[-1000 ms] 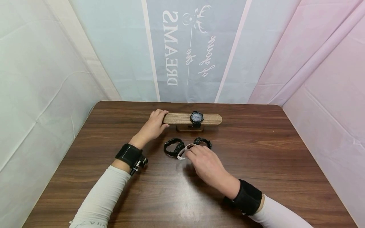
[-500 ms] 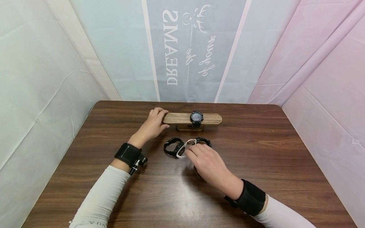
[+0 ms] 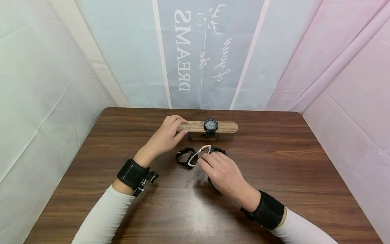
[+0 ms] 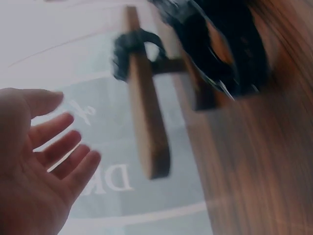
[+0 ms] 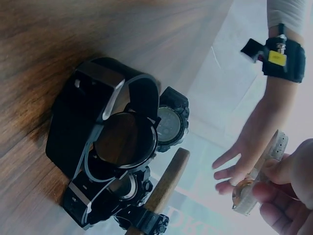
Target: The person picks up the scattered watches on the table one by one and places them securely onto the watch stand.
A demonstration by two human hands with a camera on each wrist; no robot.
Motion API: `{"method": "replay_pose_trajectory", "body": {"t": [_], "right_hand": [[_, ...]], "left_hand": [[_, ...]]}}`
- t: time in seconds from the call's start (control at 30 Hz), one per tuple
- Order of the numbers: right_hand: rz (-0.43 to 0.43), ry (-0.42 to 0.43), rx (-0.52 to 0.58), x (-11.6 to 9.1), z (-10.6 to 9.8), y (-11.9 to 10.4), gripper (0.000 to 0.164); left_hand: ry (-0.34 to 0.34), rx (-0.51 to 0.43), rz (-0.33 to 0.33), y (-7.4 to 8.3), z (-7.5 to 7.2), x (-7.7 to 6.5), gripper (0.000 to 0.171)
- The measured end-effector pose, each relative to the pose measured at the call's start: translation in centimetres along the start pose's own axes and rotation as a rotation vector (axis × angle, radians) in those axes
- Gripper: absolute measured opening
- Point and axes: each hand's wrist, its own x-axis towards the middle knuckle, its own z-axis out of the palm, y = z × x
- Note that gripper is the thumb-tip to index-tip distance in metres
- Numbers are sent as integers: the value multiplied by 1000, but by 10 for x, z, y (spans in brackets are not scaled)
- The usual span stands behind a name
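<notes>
White-strapped and fitted with a rose-gold case, a watch (image 5: 250, 183) was pinched between the thumb and fingers of the right hand (image 3: 223, 173). Its grip was drawn together on the strap, and the watch was held at a tilt above the desk (image 3: 146, 217), in front of the wooden stand (image 3: 225, 127). In the head view the pale strap was seen to overlap a black watch (image 3: 181, 165) standing on its looped band at the left.

No hold was kept by the left hand (image 4: 44, 171): its fingers were loosely spread, and in the left wrist view a gap was shown between them and the bar of the stand. From the head view it was placed just beside the bar's left end, which was partly covered by it.

Around the bar, right of its middle, a black watch with a round dial (image 3: 210, 125) was fastened. A second black band (image 3: 218, 149) was partly hidden behind the right hand, and nearer the front a smartwatch (image 5: 126, 139) with a dark, glossy round face was stood on the desk, mostly screened by that hand in the head view.

Black cuffs (image 3: 269, 210) were worn on both wrists, over or beside white sleeves (image 3: 102, 217). Behind the desk a pale blue-grey cloth (image 3: 210, 98) was hung, printed with inverted white lettering.
</notes>
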Motion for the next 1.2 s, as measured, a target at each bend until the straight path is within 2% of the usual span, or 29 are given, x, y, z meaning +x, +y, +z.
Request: {"method": "replay_pose_trajectory", "body": {"t": [0.1, 0.2, 0.37, 0.47, 0.57, 0.67, 0.87, 1.07, 1.2], "right_hand": [[-18, 37, -14, 2, -1, 2, 22], [-30, 56, -23, 3, -2, 3, 20], [-60, 83, -45, 3, -1, 4, 20], [-73, 91, -52, 4, -1, 4, 18], [-81, 95, -56, 4, -1, 4, 16], [-87, 95, -64, 4, -1, 4, 16], [-97, 93, -75, 2, -1, 3, 21], [-102, 93, -76, 1, 0, 4, 19], [-106, 96, -78, 0, 1, 5, 19]], "left_hand": [[-53, -130, 13, 13, -3, 0, 34], [-134, -272, -11, 25, -5, 0, 38], [-341, -493, -92, 37, -1, -1, 42], [-446, -563, -133, 40, 2, -3, 41], [-491, -553, -138, 41, 5, -4, 40], [-495, -539, -121, 42, 8, -3, 39], [-470, -571, -90, 42, 10, -2, 31], [-380, -516, -69, 43, 9, -2, 24], [-353, -570, -65, 50, 3, -2, 25]]}}
